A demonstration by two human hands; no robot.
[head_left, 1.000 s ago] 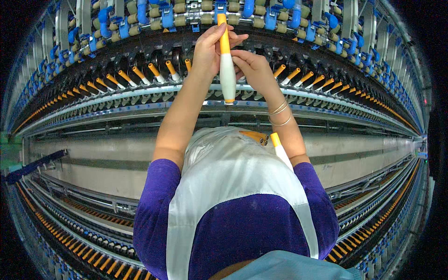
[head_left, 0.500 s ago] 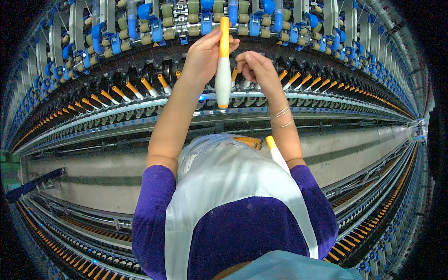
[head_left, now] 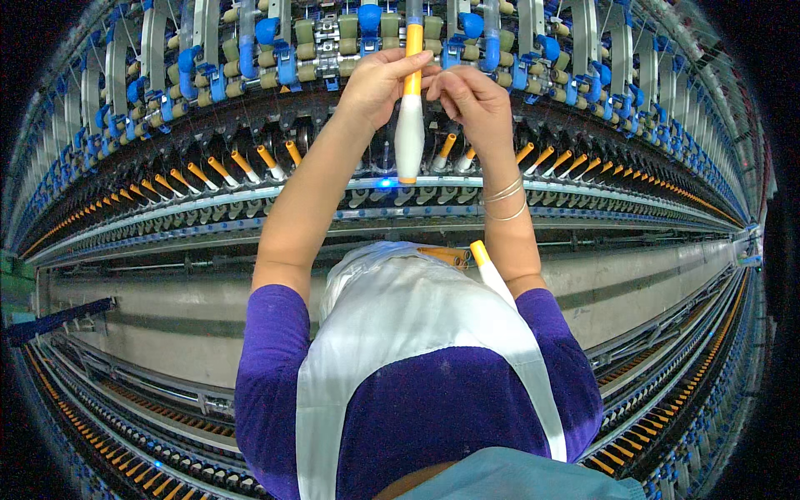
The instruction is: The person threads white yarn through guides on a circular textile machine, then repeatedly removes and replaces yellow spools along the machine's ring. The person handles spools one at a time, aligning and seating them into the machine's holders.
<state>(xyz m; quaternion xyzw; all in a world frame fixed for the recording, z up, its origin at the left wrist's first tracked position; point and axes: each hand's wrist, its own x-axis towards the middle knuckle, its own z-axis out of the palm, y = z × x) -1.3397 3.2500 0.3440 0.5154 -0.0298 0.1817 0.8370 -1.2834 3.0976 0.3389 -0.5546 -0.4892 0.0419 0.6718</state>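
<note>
My left hand (head_left: 377, 88) grips the orange upper tube of a yarn bobbin (head_left: 409, 137), thumb across the front. The bobbin hangs upright, wound with white yarn in its lower half, in front of the spinning frame's spindle row. Close beside its tube, my right hand (head_left: 477, 98) has thumb and index finger pinched together; whatever they hold is too fine to make out. Behind, a bare spindle (head_left: 386, 156) stands above a lit blue lamp (head_left: 384, 183). A small wound bobbin (head_left: 446, 151) sits on the row to the right of the held one.
A long row of orange-topped bobbins (head_left: 221, 171) curves away both sides below blue clamps and rollers (head_left: 367, 42). My white apron (head_left: 392, 300) bulges with orange tubes (head_left: 446, 254) and a white bobbin (head_left: 493, 271). Another bobbin row (head_left: 642, 429) stands behind me.
The held bobbin has moved slightly up and right with my left hand, its thumb now across the tube. My right hand has risen and its fingers have come close to the tube.
</note>
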